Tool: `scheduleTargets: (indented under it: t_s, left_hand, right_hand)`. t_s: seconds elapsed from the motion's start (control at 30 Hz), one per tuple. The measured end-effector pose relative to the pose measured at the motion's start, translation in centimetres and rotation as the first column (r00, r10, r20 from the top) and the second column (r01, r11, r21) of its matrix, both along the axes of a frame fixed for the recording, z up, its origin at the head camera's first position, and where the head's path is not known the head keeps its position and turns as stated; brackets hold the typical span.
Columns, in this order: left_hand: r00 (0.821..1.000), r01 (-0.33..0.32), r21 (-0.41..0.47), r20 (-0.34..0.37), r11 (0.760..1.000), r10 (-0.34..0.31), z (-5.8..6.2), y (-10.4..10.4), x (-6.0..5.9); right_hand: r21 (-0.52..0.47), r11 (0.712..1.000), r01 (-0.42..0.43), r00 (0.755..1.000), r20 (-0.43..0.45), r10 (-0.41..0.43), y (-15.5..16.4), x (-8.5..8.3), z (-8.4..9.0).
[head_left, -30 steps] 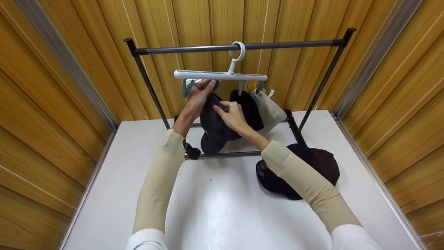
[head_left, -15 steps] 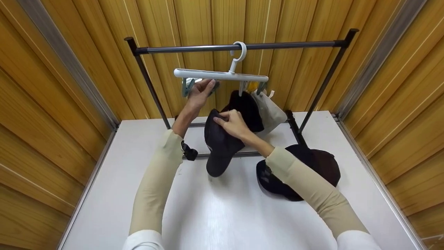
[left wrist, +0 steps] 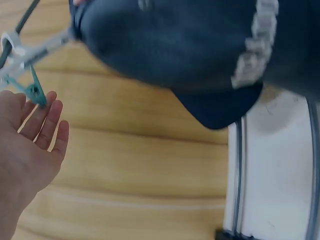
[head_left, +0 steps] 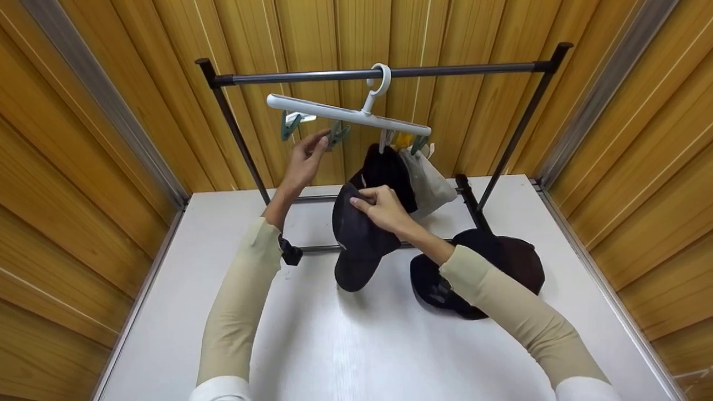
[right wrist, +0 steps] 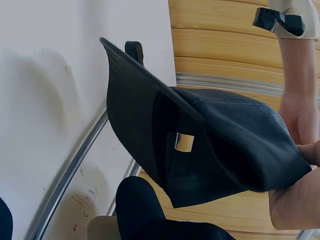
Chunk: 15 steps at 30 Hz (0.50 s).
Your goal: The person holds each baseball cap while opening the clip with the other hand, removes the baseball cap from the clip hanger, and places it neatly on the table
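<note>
In the head view my right hand [head_left: 387, 210] pinches the crown edge of a dark baseball cap [head_left: 362, 239], whose brim points down. A strap with a metal buckle [right wrist: 185, 142] shows inside this cap in the right wrist view. Pale lettering [left wrist: 255, 45] runs across its front in the left wrist view. My left hand [head_left: 305, 159] has its fingertips right at a green clip [head_left: 337, 135] on the white hanger [head_left: 345, 115]; the left wrist view shows the fingers loosely extended. The hanger tilts, left end higher.
A dark metal rail [head_left: 306, 76] carries the hanger. From its right clips hang a black cap [head_left: 390, 172] and a light grey cap [head_left: 429, 184]. Another green clip [head_left: 288, 125] is at the left end. One more dark cap [head_left: 518, 262] lies on the white table [head_left: 340, 345].
My right hand has drawn the dark cap down from the clip. My left hand has eased away to the left and lower, and the hanger's left end has risen.
</note>
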<state>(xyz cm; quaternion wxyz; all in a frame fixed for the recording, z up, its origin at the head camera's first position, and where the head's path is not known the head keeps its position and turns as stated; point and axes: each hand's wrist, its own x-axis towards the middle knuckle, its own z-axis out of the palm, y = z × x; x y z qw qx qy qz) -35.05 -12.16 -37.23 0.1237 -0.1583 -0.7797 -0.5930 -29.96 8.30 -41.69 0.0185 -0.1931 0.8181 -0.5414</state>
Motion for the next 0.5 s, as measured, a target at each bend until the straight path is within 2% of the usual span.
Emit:
scheduleTargets:
  t_s: [0.1,0.2,0.27,0.37,0.5]
  left_hand:
    - [1.0,-0.021,0.001,-0.005,1.0,0.021,-1.7,-2.1,-1.0]
    - [0.997,-0.077,-0.085,-0.021,0.993,0.076,-2.5,-3.9,-0.7]
    - [0.992,-0.125,-0.178,-0.035,0.976,0.121,-2.8,-4.9,-0.2]
    - [0.982,-0.186,-0.341,-0.074,0.921,0.171,-3.3,-6.1,0.6]
    - [0.968,-0.249,-0.522,-0.124,0.816,0.216,-4.2,-7.6,1.9]
  right_hand:
    - [-0.028,1.0,-0.001,1.0,0.031,0.002,0.6,0.2,0.0]
    - [-0.047,0.999,-0.014,0.999,0.042,0.016,1.3,0.3,-0.1]
    - [-0.054,0.998,-0.028,0.999,0.039,0.03,1.8,0.3,-0.2]
    - [-0.051,0.998,-0.029,0.999,0.044,0.031,2.6,0.5,-0.3]
    - [-0.04,0.999,-0.023,0.997,0.072,0.026,3.5,0.9,-0.4]
